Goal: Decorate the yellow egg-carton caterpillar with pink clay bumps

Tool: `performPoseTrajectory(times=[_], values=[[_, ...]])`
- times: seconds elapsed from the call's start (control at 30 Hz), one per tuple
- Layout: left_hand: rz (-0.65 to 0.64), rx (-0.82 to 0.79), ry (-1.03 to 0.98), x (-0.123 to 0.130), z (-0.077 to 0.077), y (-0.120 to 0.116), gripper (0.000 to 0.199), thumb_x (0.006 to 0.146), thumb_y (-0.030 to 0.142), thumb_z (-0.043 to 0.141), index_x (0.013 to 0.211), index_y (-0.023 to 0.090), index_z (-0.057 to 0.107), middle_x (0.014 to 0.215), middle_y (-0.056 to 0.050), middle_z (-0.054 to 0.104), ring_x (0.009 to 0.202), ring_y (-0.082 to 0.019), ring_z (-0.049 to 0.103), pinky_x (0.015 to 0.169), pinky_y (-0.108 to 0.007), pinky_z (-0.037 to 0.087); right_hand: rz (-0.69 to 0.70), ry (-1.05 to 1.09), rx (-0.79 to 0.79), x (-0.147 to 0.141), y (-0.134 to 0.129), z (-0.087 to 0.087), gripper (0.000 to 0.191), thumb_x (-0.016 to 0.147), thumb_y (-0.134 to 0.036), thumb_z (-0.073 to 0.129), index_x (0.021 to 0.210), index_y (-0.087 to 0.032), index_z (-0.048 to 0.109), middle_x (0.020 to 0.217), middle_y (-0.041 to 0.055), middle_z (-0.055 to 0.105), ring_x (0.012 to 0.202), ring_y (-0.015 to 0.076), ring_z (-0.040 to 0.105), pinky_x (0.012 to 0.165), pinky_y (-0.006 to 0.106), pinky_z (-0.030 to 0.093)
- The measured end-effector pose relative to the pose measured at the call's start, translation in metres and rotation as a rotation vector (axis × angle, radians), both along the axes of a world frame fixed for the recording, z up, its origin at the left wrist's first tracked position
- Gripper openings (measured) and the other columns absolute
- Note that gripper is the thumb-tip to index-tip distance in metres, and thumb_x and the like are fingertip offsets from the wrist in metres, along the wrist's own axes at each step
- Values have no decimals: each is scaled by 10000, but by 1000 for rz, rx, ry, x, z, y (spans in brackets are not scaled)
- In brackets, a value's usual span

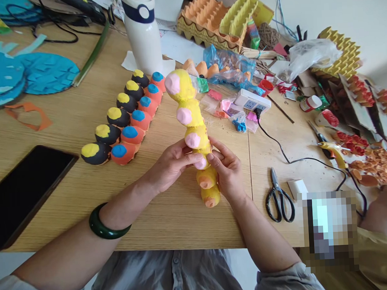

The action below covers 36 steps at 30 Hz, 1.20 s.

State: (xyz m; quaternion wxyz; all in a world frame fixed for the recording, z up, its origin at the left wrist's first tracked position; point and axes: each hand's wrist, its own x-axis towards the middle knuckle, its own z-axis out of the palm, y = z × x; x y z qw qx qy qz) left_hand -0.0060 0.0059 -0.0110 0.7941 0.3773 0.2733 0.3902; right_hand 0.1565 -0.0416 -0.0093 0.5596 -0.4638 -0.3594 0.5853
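Note:
Between both hands I hold a strip of egg carton cups (pixel 194 114), covered in yellow with pink caps on the upper cups; the lowest two show orange tips. My left hand (pixel 176 162) is closed on its left side, the thumb against a pink cap near the middle. On the other side my right hand (pixel 229 171) grips the strip with thumb and fingers. Left of it on the table lie a black strip of cups with yellow caps (pixel 117 116) and an orange-red strip with blue caps (pixel 140 117).
A white bottle (pixel 144 39) stands behind. Scissors (pixel 278 197), a power strip (pixel 252 99) and a glue gun (pixel 333 150) lie to the right. A black tablet (pixel 27 192) is at left. Egg cartons (pixel 206 21) are stacked at the back. Another person sits at lower right.

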Motion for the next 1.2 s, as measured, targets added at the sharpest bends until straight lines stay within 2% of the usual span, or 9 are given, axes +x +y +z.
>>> performPoseTrajectory(times=[0.1, 0.23, 0.4, 0.5, 0.63, 0.8, 0.93, 1.2], values=[[-25, -30, -52, -1, -2, 1, 326, 799, 307, 907, 1080, 211, 774, 959, -10, 727, 904, -163, 658, 847, -285, 547, 8, -15, -16, 1, 0, -2, 461, 858, -439, 853, 1289, -299, 765, 813, -27, 799, 763, 174, 723, 757, 324, 592], [-49, -33, -100, -1, -3, 2, 357, 807, 268, 903, 1139, 225, 780, 1059, -20, 755, 1007, -174, 680, 926, -288, 545, 2, 4, -22, 3, 2, -5, 485, 844, -439, 858, 1297, -293, 761, 771, -36, 782, 749, 173, 724, 740, 313, 586], [-73, -43, -124, -1, 1, 2, 313, 883, 309, 817, 1176, 212, 763, 1135, -46, 761, 1090, -206, 680, 939, -297, 551, -32, 113, -112, 2, 6, -2, 391, 817, -424, 854, 1186, -314, 792, 921, -18, 839, 747, 175, 744, 680, 296, 575], [-80, -2, -82, -1, 2, 1, 412, 855, 292, 854, 1243, 218, 737, 1201, -54, 746, 1149, -217, 671, 974, -304, 551, -36, 147, -161, 0, 7, 1, 370, 784, -431, 859, 1123, -298, 798, 960, 0, 855, 792, 211, 772, 696, 328, 603], [-75, 69, 2, -1, -1, 0, 569, 807, 254, 908, 1324, 246, 669, 1302, -59, 717, 1203, -242, 674, 1016, -350, 562, -31, 152, -166, -1, 7, 1, 417, 775, -434, 866, 1160, -294, 787, 966, 10, 859, 882, 244, 796, 742, 356, 625], [-64, 95, 23, -1, -5, 0, 578, 819, 281, 903, 1339, 235, 654, 1319, -72, 702, 1222, -250, 670, 1019, -352, 571, -20, 120, -133, -2, 4, -2, 459, 802, -457, 854, 1223, -296, 771, 996, 21, 858, 1013, 265, 794, 827, 389, 634], [-50, 88, 7, -1, -4, -1, 522, 844, 300, 886, 1321, 232, 684, 1263, -63, 716, 1213, -231, 665, 1027, -328, 564, -30, 71, -77, -3, 2, -2, 458, 844, -443, 839, 1273, -307, 757, 954, 0, 853, 953, 232, 793, 857, 379, 617], [-20, 126, 40, -2, 0, 0, 479, 831, 238, 893, 1264, 212, 690, 1227, -59, 728, 1128, -202, 707, 987, -313, 603, -63, 11, -32, -3, 0, -4, 461, 849, -444, 847, 1278, -297, 767, 822, -35, 809, 741, 157, 726, 744, 307, 578]])
